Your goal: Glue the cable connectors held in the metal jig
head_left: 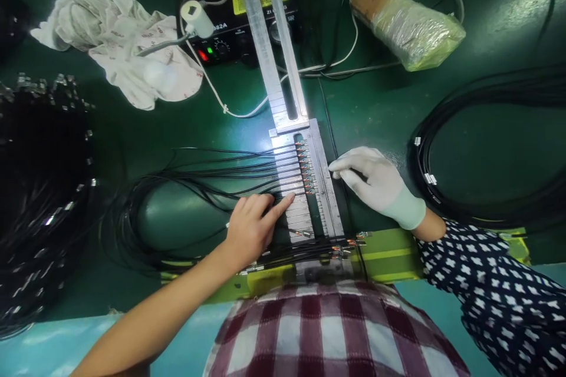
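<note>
My bare left hand [250,230] rests at the left edge of a slotted metal fixture [294,209]. Its fingers are curled, and one digit reaches out onto a black cable lying in the fixture. Several black cables [239,172] cross the grooves side by side, their small metal-tipped ends [305,168] lined up over the slot. My right hand [375,182], in a white glove with a pale green cuff, is just right of the fixture. Its fingertips are brought together in a pinch; whatever lies between them is too small to make out.
A black control box [230,47] with lit red and green lamps stands behind, beside a crumpled white cloth [145,65]. Coiled black cables lie left [128,218] and right [424,159]. A plastic-wrapped block [407,23] sits at the back right. More cables [309,250] lie along the yellow-green front edge.
</note>
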{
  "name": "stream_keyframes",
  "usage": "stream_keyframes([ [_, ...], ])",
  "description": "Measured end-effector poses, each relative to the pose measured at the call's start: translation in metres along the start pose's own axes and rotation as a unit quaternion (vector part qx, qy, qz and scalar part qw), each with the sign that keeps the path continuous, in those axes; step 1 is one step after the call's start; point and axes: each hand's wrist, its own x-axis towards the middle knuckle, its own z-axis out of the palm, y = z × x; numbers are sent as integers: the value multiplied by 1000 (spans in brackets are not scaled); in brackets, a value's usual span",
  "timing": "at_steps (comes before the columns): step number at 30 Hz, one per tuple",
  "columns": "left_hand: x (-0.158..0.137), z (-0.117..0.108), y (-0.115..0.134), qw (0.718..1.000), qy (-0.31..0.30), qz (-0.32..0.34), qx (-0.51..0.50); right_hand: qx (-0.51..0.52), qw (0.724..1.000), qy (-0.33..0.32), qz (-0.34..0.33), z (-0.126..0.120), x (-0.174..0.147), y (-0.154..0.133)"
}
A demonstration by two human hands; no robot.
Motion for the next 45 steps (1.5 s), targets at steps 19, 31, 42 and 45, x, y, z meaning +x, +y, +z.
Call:
stream_keyframes([
  [19,-21,-63,-20,969,170,-124,-126,-9,1000,14,0,-4,-3,-5],
  [31,7,-3,-3,997,37,52,-47,9,1000,6,-19,-1,-19,-10],
  [42,17,-17,-12,996,32,87,-8,26,999,-15,-16,-3,-17,-11],
  [45,20,-21,-12,994,33,103,6,26,999,-18,-9,-3,-17,-10],
])
